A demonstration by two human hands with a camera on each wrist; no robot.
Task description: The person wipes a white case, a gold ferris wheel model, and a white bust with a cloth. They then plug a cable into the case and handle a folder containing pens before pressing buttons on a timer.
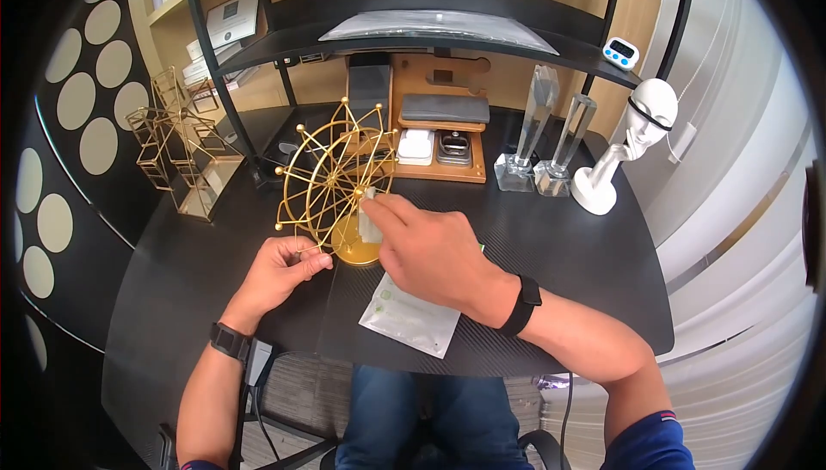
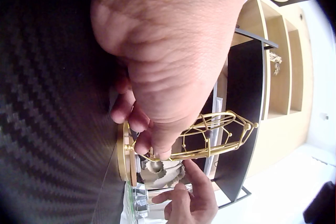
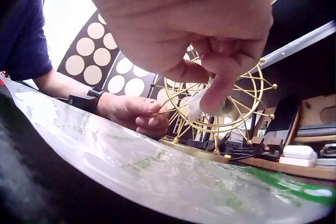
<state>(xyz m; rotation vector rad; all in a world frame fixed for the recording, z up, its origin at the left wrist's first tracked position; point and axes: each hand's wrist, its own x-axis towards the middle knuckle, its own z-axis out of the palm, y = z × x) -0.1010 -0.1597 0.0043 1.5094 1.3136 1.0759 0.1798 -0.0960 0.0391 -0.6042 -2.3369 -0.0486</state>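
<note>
A gold wire model Ferris wheel (image 1: 333,180) stands on a round gold base (image 1: 356,251) in the middle of the desk. Its lower left rim is pinched between the thumb and fingers of my left hand (image 1: 277,276). From the right, my right hand (image 1: 437,251) holds a crumpled white wipe (image 3: 196,107) against the wheel near its hub. In the head view, part of the wipe hangs below the fingers in front of the support. Under my right hand lies a white and green plastic packet (image 1: 411,322), partly covered by the hand.
A gold geometric ornament (image 1: 185,152) stands at the far left. Behind the wheel is a wooden organizer (image 1: 440,168) with small devices. Crystal trophies (image 1: 538,117) and a white mannequin head (image 1: 651,106) stand at the right. A black shelf (image 1: 292,38) spans the back.
</note>
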